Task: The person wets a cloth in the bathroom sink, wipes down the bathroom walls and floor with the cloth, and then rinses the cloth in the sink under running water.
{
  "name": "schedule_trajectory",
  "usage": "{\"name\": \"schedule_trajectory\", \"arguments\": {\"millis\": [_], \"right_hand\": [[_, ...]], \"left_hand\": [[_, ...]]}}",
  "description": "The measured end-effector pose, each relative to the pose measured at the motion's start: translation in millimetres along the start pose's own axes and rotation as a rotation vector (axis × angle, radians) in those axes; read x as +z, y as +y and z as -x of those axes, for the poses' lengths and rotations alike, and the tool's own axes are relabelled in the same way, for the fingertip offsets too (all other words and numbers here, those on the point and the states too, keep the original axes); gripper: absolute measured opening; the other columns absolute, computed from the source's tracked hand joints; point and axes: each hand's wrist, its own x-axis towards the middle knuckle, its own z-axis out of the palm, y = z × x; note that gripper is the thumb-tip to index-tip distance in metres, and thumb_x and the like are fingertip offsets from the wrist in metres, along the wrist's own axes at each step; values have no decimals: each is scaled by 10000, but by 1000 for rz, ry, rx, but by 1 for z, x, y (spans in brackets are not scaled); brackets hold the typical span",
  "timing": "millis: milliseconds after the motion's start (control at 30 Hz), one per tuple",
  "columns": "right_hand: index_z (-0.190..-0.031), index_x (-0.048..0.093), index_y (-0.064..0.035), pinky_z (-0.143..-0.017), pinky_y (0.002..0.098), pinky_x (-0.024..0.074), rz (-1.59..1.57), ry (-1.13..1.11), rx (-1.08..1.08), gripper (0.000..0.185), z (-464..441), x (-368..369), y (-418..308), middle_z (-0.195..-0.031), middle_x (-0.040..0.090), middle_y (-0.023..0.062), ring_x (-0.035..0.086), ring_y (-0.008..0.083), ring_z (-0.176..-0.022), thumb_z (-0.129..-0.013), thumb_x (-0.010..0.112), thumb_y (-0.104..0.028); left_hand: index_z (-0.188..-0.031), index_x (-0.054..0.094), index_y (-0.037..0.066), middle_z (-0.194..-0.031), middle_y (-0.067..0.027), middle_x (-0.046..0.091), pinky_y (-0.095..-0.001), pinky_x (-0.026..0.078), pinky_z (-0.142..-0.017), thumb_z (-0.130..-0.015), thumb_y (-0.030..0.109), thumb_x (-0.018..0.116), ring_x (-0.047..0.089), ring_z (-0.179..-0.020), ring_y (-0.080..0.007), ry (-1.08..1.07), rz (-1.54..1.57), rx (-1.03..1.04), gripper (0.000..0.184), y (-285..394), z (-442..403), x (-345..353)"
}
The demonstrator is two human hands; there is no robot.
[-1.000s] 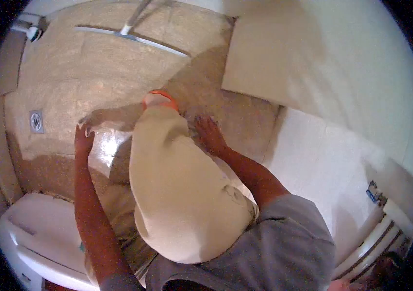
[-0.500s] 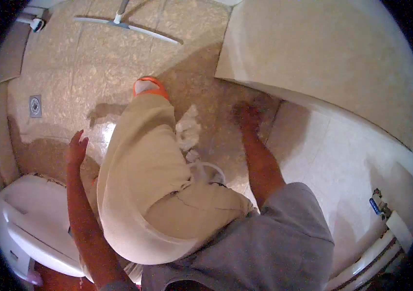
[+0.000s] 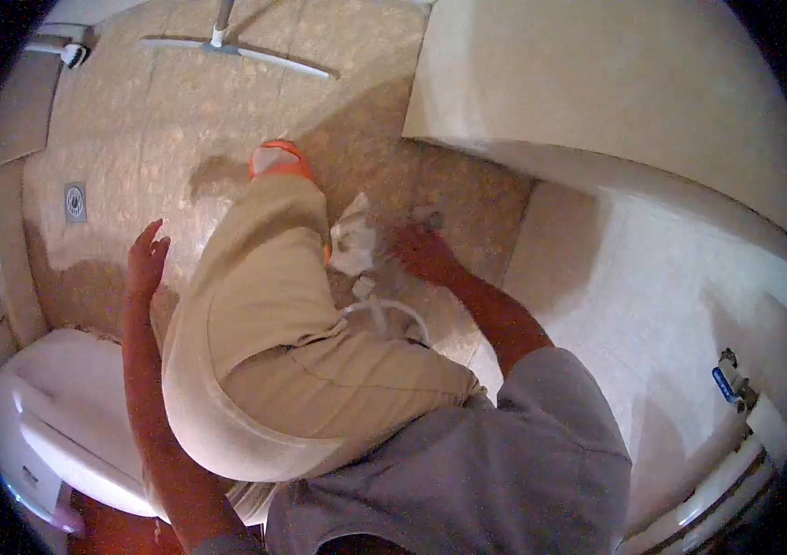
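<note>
Brown floor tiles [image 3: 181, 111] are lying beneath us, with a drain [image 3: 75, 202] sitting in them at the left, presumably so water can run off. Ahead, a squeegee [image 3: 227, 48] is resting with its long blade across the tiles, probably parked there out of our way. We are bending over one trouser leg [image 3: 245, 268], its orange sandal [image 3: 280, 159] standing flat, seemingly to bring us low enough to work near the floor. Our right hand [image 3: 421, 252] is hovering just beside a crumpled white cloth [image 3: 354, 239] near our shin; blur is hiding the fingers, so we cannot tell whether they are pinching it, touching it or staying apart. Behind the cloth, nearer our lap, a white hoop [image 3: 417, 319], perhaps a bucket's rim, is showing. Our left hand [image 3: 146, 264] is hanging in the air, thumb and fingers loosely spread around nothing, most likely for balance.
</note>
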Motion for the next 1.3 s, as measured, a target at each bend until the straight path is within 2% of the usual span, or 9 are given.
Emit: {"name": "schedule_trajectory", "arguments": {"millis": [267,333,433,500,567,967,1133,1200,1300], "right_hand": [[-1295,465,-218,-1006,555,268,32,256,848,490,100,70,175,-1235,497,143,379,413,-1187,-828,532,-349],[-1301,460,-208,-1006,571,256,545,67,864,498,114,98,190,-1225,507,143,368,452,-1184,-837,515,-381],[-1300,451,-172,-1014,593,224,92,153,1194,550,34,64,138,-1284,444,168,292,481,-1237,-815,525,-420],[-1302,426,-153,-1001,621,210,521,-22,888,598,3,124,143,-1347,357,182,233,464,-1278,-785,559,-421],[-1302,414,-166,-992,644,189,210,547,954,624,-60,85,60,-1391,289,180,187,451,-1303,-759,591,-419],[-1308,454,-160,-1066,546,187,-100,168,-76,586,-88,-9,-24,-1428,287,146,178,390,-1338,-770,643,-294],[-1275,493,-198,-1063,478,257,56,-114,164,483,15,-52,2,-1370,401,101,310,344,-1295,-805,577,-124],[-1253,517,-168,-1040,462,298,-141,299,155,456,55,11,65,-1331,448,116,354,342,-1269,-811,540,-62],[-1212,545,-116,-1011,456,336,-269,214,387,433,46,29,98,-1295,478,139,432,361,-1199,-794,516,-8]], "left_hand": [[-1266,501,93,-1179,-169,566,-352,474,-828,-876,179,565,603,-922,-255,-24,11,-155,404,-23,35,-20],[-1275,492,96,-1172,-169,566,-354,466,-844,-881,181,557,597,-935,-250,-17,9,-169,408,-39,37,-28],[-1295,470,93,-1171,-169,562,-351,446,-874,-889,181,544,581,-975,-242,-49,-75,-207,422,-35,45,-54],[-1305,456,87,-1176,-169,556,-347,433,-888,-892,177,536,568,-998,-234,-54,-113,-193,430,-16,53,-70],[-1301,462,93,-1147,-168,573,-343,434,-883,-889,171,536,568,-997,-228,20,-107,-65,426,-64,49,-75],[-1269,491,82,-1250,-139,532,-352,437,-888,-889,141,536,552,-1051,-245,153,-360,-33,387,75,76,-187],[-1258,495,74,-1276,-131,517,-351,417,-943,-881,124,552,505,-1155,-262,247,-359,139,385,127,85,-196],[-1254,499,76,-1275,-134,516,-353,414,-949,-874,124,561,501,-1163,-267,241,-327,196,388,121,74,-189],[-1246,505,82,-1273,-140,515,-359,411,-956,-866,130,568,501,-1162,-272,191,-352,217,389,117,51,-183]]}}
